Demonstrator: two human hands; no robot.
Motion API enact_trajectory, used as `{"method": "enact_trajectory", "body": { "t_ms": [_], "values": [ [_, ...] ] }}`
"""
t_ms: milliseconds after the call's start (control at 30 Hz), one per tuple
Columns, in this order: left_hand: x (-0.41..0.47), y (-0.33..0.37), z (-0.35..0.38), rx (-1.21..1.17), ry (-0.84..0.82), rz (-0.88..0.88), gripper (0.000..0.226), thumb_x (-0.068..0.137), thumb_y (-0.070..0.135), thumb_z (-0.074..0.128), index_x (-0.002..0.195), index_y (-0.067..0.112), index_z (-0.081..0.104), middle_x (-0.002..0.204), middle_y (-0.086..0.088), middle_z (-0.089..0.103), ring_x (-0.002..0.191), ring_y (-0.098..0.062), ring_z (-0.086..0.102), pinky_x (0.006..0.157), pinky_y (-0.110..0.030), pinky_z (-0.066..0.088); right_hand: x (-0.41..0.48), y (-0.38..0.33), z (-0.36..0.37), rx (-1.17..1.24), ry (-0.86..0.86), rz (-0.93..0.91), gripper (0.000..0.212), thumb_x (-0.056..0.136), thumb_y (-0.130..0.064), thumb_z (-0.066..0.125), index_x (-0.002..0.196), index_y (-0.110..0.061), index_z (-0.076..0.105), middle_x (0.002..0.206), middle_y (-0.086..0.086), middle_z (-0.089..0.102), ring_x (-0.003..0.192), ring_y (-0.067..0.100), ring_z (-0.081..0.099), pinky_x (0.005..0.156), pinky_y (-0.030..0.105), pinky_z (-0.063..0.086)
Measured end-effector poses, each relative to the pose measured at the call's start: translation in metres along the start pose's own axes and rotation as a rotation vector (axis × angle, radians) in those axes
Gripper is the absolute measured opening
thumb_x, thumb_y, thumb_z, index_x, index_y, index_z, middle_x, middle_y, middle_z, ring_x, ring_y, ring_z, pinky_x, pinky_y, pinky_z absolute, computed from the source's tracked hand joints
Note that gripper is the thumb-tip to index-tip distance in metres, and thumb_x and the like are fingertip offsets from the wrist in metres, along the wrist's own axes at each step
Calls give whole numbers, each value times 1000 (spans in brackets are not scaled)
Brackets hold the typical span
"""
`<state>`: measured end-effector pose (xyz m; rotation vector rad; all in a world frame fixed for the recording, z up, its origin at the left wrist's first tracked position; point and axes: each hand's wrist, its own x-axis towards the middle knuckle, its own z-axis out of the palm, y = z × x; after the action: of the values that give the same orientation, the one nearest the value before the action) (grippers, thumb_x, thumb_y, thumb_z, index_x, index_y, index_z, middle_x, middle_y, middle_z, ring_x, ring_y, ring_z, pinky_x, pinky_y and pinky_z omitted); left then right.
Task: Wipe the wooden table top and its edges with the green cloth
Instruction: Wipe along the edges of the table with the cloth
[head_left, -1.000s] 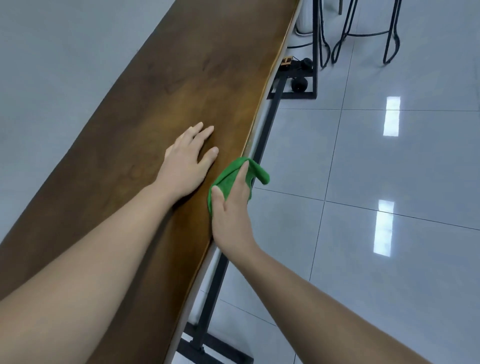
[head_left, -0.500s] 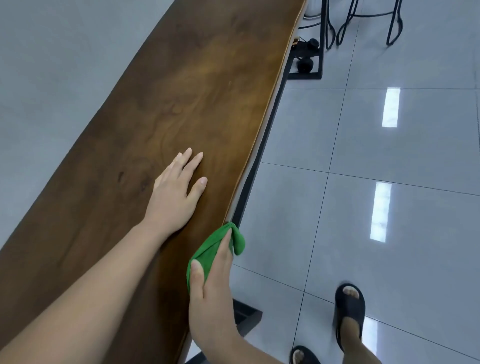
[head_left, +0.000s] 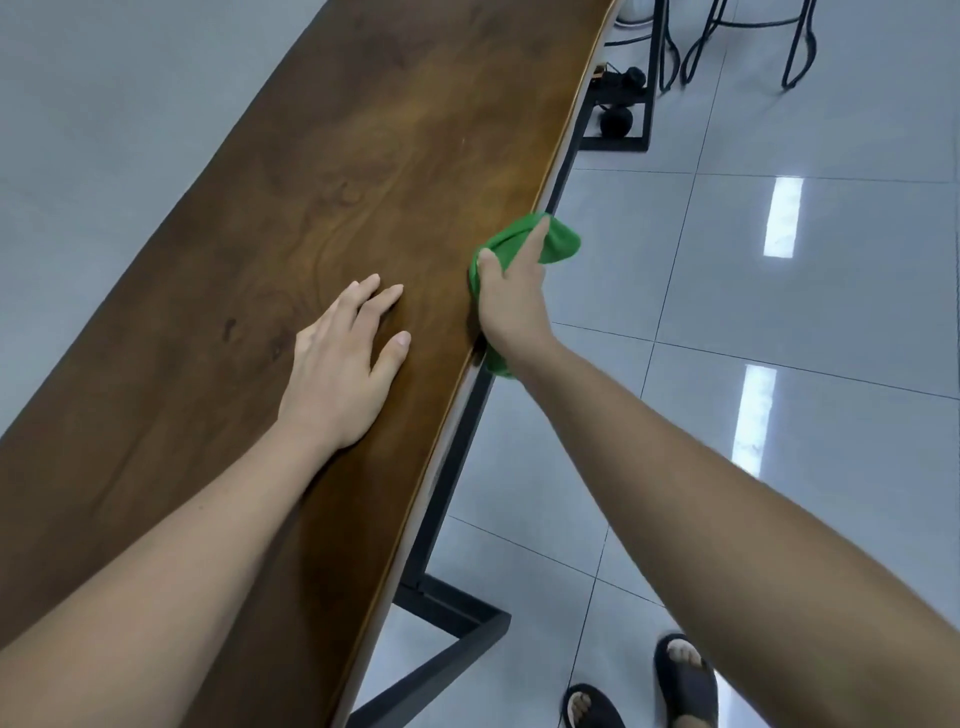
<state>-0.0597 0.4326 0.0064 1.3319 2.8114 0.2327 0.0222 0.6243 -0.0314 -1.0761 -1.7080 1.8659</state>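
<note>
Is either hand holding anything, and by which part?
The right hand grips the cloth round its bunched middle, against the edge of the table. The left hand rests flat on the table, holding nothing.

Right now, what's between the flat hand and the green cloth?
Only bare wooden table top, seen in the head view, separates the left hand from the green cloth.

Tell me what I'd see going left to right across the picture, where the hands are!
First the left hand flat on the table → right hand gripping the cloth at the table's edge → shiny floor tiles.
</note>
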Motion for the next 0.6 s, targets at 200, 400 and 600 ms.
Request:
{"method": "enact_trajectory", "body": {
  "t_ms": [200, 400, 600],
  "values": [
    [2, 4, -2, 14, -23, -32, 68, 109, 68, 22, 169, 38, 34, 179, 10, 25, 166, -15, 23, 130, -61, 25, 99, -40, -36, -32, -6, 75, 82, 118, -38, 38, 171, -25, -22, 172, 17, 33, 144, 37, 49, 109, 42, 36],
    [1, 5, -3, 25, -24, -31, 68, 109, 67, 23, 169, 37, 34, 179, 9, 25, 166, -15, 22, 130, -60, 25, 102, -40, -36, 14, 15, 66, 80, 117, -38, 36, 171, -26, -21, 173, 16, 34, 148, 37, 47, 120, 46, 34],
    [-1, 2, -1, 32, -7, -17, 60, 113, 61, 29, 169, 38, 34, 179, 10, 25, 166, -15, 21, 130, -58, 25, -13, 0, 0, 64, 11, -12, 80, 117, -37, 41, 173, -32, -15, 172, 11, 27, 143, 24, 46, 111, 39, 33]
  ]
}}
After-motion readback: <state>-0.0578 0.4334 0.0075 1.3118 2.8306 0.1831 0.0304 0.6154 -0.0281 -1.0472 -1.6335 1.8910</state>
